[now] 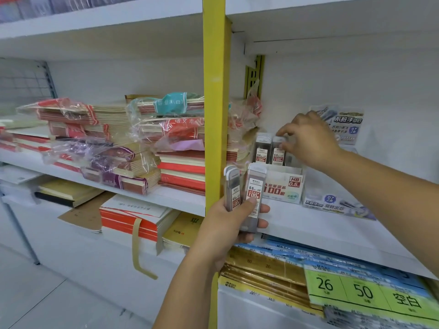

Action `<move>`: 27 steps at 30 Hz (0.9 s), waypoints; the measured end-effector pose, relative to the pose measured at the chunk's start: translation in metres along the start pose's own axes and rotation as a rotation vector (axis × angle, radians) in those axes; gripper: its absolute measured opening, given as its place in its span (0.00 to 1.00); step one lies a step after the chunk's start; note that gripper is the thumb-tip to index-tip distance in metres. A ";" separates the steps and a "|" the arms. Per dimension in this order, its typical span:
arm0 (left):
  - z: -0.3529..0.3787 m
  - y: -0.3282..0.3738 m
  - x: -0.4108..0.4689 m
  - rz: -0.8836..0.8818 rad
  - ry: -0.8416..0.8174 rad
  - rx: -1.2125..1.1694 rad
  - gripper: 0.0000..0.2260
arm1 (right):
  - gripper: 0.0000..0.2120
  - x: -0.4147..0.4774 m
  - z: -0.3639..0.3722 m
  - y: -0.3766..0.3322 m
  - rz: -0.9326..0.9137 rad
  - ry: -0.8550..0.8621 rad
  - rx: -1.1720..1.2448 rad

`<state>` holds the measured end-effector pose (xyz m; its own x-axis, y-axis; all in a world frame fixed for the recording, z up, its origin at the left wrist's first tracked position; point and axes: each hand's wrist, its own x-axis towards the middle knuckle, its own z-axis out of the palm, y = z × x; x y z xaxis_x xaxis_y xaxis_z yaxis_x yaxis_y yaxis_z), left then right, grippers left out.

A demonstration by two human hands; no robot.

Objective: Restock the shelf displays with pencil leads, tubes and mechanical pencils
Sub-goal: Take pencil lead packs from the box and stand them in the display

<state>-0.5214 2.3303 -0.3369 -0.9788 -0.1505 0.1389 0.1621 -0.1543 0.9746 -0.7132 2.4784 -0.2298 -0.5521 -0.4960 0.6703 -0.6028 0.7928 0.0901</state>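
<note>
My left hand [228,224] grips a bundle of clear 0.5 HB pencil lead cases [251,193], held upright in front of the yellow shelf post. My right hand [308,138] reaches over the white HB 0.5 display box [285,184] on the middle shelf. Its fingertips pinch the white cap of a lead case [278,150] that stands in the box. Another lead case [262,149] stands just left of it in the same box.
A yellow post [213,115] splits the shelving. Wrapped notebook stacks [133,143] fill the left shelf. A blue-and-white 0.7 2B lead display box [337,203] stands right of the HB box. Paper packs and a green label card [363,293] lie on the lower shelf.
</note>
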 end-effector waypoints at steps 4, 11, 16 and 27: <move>0.000 0.003 -0.001 0.000 0.002 -0.007 0.08 | 0.16 -0.004 -0.003 -0.002 0.018 -0.010 -0.108; 0.002 0.005 -0.003 0.002 -0.057 -0.003 0.11 | 0.09 -0.070 -0.049 -0.055 0.122 -0.166 0.848; 0.008 0.005 -0.006 -0.012 -0.092 0.007 0.12 | 0.10 -0.092 -0.047 -0.063 0.257 -0.266 1.072; -0.004 -0.002 0.003 0.007 -0.009 0.118 0.06 | 0.10 -0.032 -0.053 -0.016 0.187 0.134 0.734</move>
<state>-0.5247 2.3262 -0.3395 -0.9788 -0.1422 0.1471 0.1538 -0.0371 0.9874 -0.6551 2.5001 -0.2136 -0.6362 -0.2926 0.7139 -0.7598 0.3979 -0.5142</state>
